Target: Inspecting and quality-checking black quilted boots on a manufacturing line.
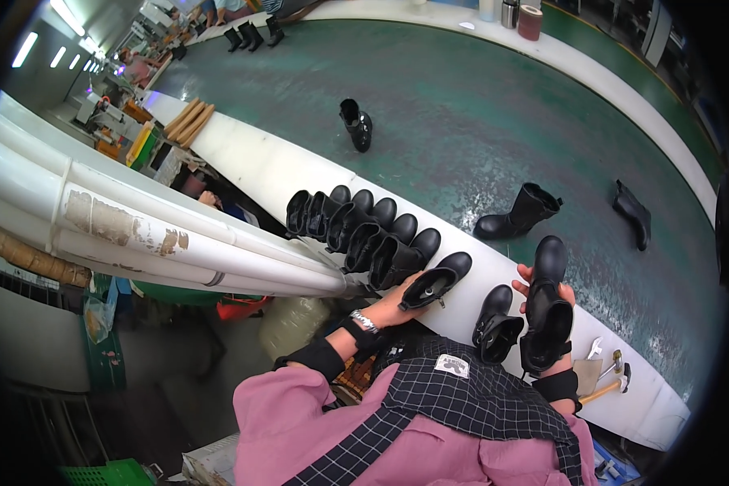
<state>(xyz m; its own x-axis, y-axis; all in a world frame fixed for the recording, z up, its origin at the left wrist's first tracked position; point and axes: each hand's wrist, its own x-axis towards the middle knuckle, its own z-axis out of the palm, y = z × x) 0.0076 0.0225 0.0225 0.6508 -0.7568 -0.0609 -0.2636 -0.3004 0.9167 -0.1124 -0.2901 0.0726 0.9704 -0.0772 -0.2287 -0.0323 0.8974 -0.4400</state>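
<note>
While your pink sleeves [300, 397] and black-and-white checked cloth apron [462, 405] fill the near edge, your hands are apart, each closed on its own boot. Your left hand [391, 308] grips a black, round-toed ankle boot [455, 266] by the shaft, its opening tilted toward you. Your right hand [568, 295] is wrapped around a taller black boot [550, 263], toe pointing away from you. Between them, a short black boot with a rounded toe [495, 304] rests on the long white worktop [458, 314]. To your right lies a wooden-handled hammer [603, 391]; to your left, a tight row of black boots [385, 212] lines the worktop. Beyond its edge, on the wide, scuffed green surface [437, 154], stands a black buckled boot [526, 209], with another small black boot [356, 127] farther off. Along the far rim sits a reddish-brown cylinder [530, 23].
</note>
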